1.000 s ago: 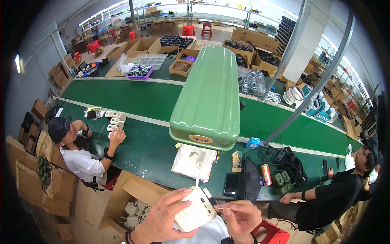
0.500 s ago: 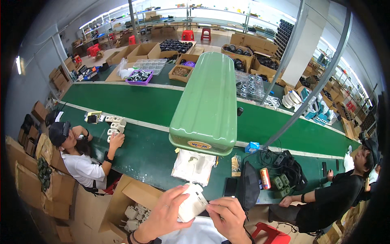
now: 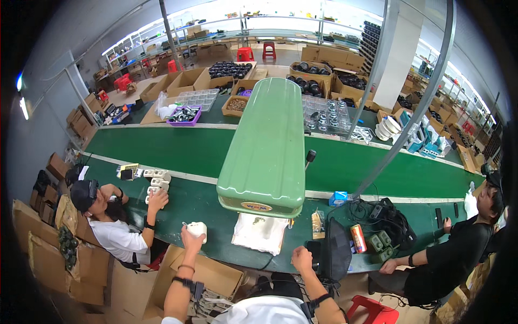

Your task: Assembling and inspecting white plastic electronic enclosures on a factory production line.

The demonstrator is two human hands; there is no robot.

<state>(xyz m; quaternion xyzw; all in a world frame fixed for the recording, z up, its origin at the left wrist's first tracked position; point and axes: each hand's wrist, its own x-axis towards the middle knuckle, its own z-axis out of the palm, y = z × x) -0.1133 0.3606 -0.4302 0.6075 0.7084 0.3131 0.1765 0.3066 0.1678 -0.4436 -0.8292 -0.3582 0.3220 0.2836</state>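
Observation:
My left hand [image 3: 191, 238] has its fingers round a small cream-white plastic housing [image 3: 198, 229], which is on or just above the green table left of the machine. My right hand [image 3: 302, 259] is by the table's front edge, its fingers curled closed; whatever is in them, if anything, is hidden. Between the two hands, a white cloth-like pad [image 3: 258, 233] lies under the large green machine cover [image 3: 264, 156]. Below my left forearm, an open cardboard box [image 3: 218, 272] holds several whitish plastic parts [image 3: 208, 305].
At left, a co-worker reaches to a group of white housings [image 3: 157, 183]. A black bag [image 3: 335, 251], a red can [image 3: 358, 238], green housings [image 3: 380, 244] and tangled black cables [image 3: 386, 216] lie to the right. Another person sits at far right, beyond a red stool [image 3: 372, 310].
My left hand has carried the white housing from in front of my body to the table at left. My right hand has come off it and stays near the front edge. The view has shifted slightly.

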